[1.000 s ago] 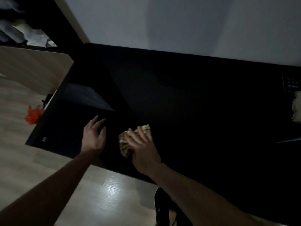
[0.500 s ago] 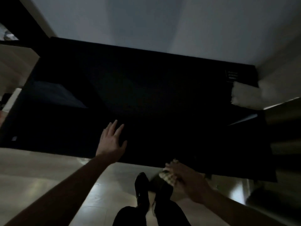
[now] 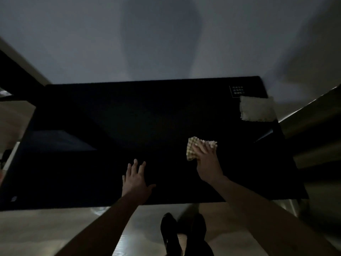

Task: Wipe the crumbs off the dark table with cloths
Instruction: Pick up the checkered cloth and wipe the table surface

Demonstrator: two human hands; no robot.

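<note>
The dark table (image 3: 147, 126) fills the middle of the head view in dim light. My right hand (image 3: 207, 163) presses a checkered yellow cloth (image 3: 193, 148) flat onto the table's right half, fingers spread over it. My left hand (image 3: 136, 180) lies flat on the table near its front edge, fingers apart, holding nothing. A second, white fluffy cloth (image 3: 256, 109) lies at the table's far right corner. No crumbs can be made out on the dark surface.
A small white label (image 3: 238, 90) marks the table's far right corner. A pale wall (image 3: 147, 43) stands behind the table. My dark shoes (image 3: 182, 235) are on the light floor below the front edge. A light-coloured ledge (image 3: 313, 108) runs along the right.
My right hand carried the checkered cloth off the front edge, then back onto the table's right half. The view swung to the right; my left hand stayed flat on the table.
</note>
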